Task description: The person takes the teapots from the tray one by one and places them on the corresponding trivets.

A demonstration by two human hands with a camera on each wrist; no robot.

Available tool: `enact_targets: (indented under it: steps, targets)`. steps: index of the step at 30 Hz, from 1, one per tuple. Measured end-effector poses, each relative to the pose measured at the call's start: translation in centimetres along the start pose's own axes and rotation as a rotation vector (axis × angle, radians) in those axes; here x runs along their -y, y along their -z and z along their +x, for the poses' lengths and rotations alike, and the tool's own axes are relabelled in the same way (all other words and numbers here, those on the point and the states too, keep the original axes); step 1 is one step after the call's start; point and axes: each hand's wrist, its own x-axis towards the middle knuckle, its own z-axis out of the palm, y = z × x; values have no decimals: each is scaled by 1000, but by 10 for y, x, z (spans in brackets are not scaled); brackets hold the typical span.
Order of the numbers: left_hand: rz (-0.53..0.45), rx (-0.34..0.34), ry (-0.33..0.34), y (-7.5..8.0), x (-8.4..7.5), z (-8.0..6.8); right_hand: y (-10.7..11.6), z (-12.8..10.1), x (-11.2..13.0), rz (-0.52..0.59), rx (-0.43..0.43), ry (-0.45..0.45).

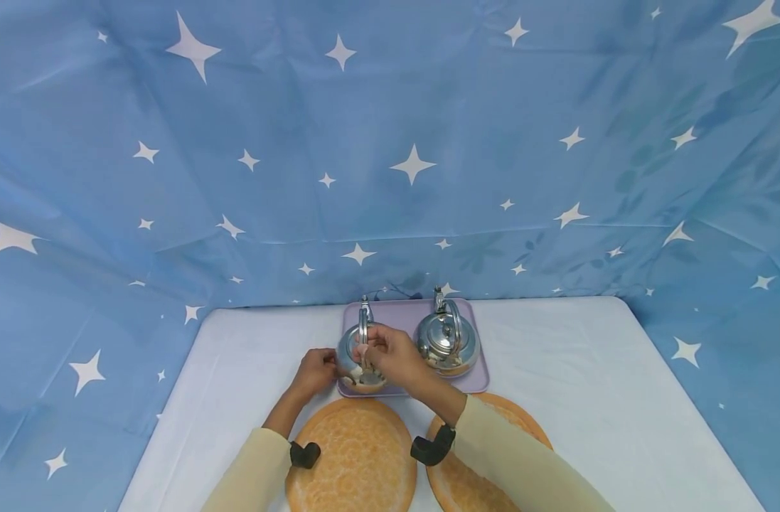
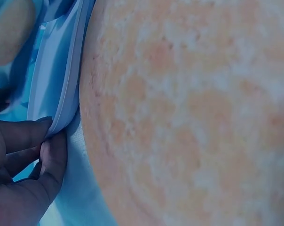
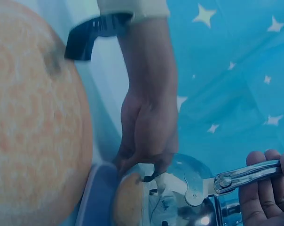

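Observation:
Two shiny metal kettles stand on a lilac tray at the table's back edge. My right hand holds the upright handle of the left kettle; in the right wrist view the fingers are at that handle. At the tray's near left corner, my left hand pinches the rim, thumb on top and fingers below. The right kettle, its handle raised, has no hand on it. Its spout points to the back, like the left one's.
Two round, orange-rimmed pieces with a mottled flatbread-like face, a left one and a right one, lie in front of the tray on the white table. The right forearm passes over the right one. A blue star-patterned cloth hangs behind.

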Motion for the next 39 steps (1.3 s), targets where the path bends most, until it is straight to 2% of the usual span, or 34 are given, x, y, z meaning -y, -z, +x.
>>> enact_targets:
  steps: [4,14,22,28,33,39]
  targets:
    - [14,-3,-14,1,1,1,-4,-16,10,18,27,16]
    - [10,29,74,1,-1,3,-17,-60,22,70,143,-7]
    - [38,53,67,1,-3,3,-34,-92,19,156,172,-49]
    - [35,55,80,2,-5,3,-42,-105,14,201,182,-67]
    - [42,51,59,3,-5,3,-46,-112,8,215,200,-68]
    - [4,63,60,3,-4,2,-52,-118,3,278,207,-120]
